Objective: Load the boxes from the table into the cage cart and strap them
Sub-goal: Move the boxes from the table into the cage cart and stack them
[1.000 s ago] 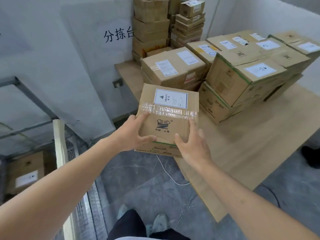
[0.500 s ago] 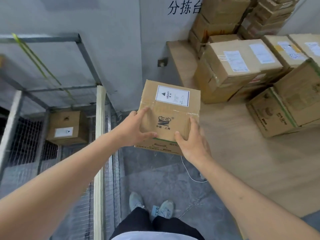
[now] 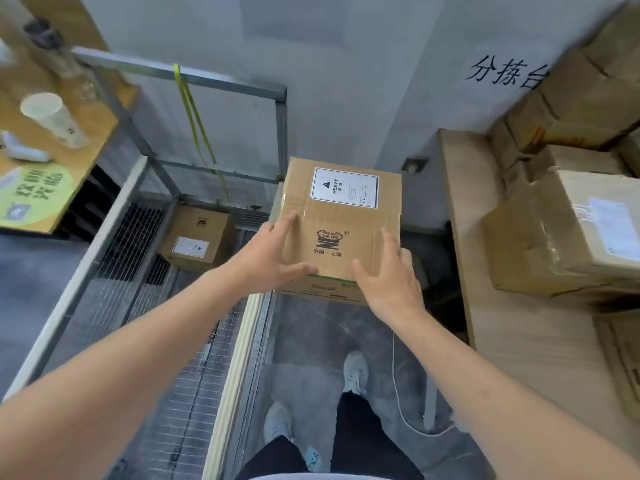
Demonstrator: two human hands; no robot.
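I hold a brown cardboard box (image 3: 341, 216) with a white HEAVY label in mid-air, over the gap between the table and the cage cart. My left hand (image 3: 273, 258) grips its left side with the thumb along the lower edge. My right hand (image 3: 388, 275) grips its right side. The cage cart (image 3: 221, 83), a grey metal frame with wire mesh walls, stands to the left. One labelled box (image 3: 199, 237) sits in its far corner. A yellow strap (image 3: 195, 123) hangs from the cart's top rail. More boxes (image 3: 568, 233) are stacked on the wooden table (image 3: 512, 327) at the right.
A second wooden table (image 3: 69, 168) at the far left carries a white paper cup (image 3: 52, 117) and a green sign. My feet stand on the grey floor below, beside a white cable (image 3: 398, 403). A grey wall rises behind the cart.
I have turned left with the box, away from the table. The cage cart has come to the middle of the view and the stacked boxes have slid to the right edge.
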